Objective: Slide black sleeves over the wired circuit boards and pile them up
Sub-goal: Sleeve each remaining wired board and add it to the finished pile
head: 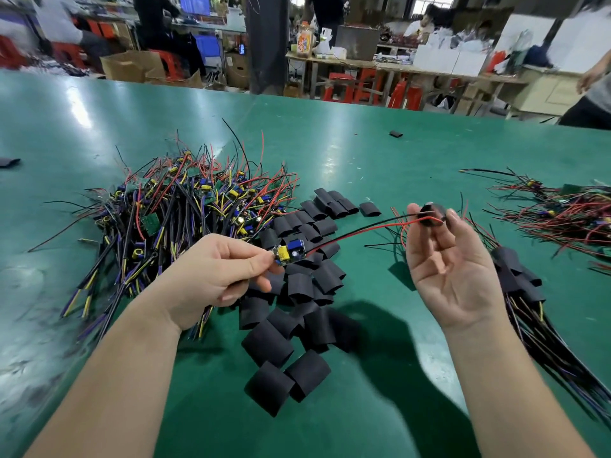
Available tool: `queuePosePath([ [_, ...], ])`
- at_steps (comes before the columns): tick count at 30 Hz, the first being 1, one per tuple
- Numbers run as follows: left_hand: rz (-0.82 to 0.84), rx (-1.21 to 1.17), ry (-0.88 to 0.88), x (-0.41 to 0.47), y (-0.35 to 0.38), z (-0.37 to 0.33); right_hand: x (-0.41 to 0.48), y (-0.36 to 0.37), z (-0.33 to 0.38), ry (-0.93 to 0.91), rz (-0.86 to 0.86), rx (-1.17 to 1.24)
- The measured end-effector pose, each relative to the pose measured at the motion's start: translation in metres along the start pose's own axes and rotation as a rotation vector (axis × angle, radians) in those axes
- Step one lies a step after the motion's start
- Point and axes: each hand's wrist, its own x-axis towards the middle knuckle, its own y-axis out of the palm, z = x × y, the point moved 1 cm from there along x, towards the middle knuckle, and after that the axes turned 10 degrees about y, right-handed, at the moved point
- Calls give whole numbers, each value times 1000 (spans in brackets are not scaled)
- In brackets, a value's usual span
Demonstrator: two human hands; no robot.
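My left hand point(211, 276) pinches a small circuit board point(291, 252) with yellow and blue parts, held above the table. Its red and black wires point(357, 231) stretch right into a black sleeve point(431, 214), which my right hand point(453, 269) pinches at the fingertips, palm up. The wire ends sit inside the sleeve's mouth; the board is outside it. Loose black sleeves point(297, 292) lie scattered between my arms. A heap of bare wired boards point(185, 209) lies at the left. Sleeved boards point(519, 279) are piled at the right.
The green table point(363, 153) stretches far ahead. Another tangle of wired boards point(568, 216) lies at the far right. Single sleeves lie at the far centre point(395, 133) and the left edge point(8, 162). People, boxes and red stools stand beyond the table.
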Motion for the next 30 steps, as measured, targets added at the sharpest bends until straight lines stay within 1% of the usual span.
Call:
queuePosePath([
  [5, 3, 1, -18, 1, 1, 0, -8, 8, -7, 82, 106, 11],
  [8, -14, 7, -29, 1, 0, 0, -12, 12, -8, 94, 149, 14],
  [11, -37, 9, -36, 1, -1, 1, -14, 13, -9, 90, 162, -24],
  [14, -53, 6, -41, 1, -1, 1, -14, 12, -10, 95, 190, -10],
  [18, -102, -14, -40, 2, 0, 1, -13, 12, -13, 63, 208, -30],
  [21, -126, -11, -13, 2, 7, -1, -9, 10, -16, 65, 181, -26],
  [24, -108, -9, 31, 2, 22, -2, -6, 9, -24, 101, 169, -36],
  [26, -88, -16, 51, 1, 34, -2, -6, 9, -35, 149, 182, -82],
  [30, -85, -4, 86, 1, 45, 1, -7, 9, -52, 196, 210, -265],
])
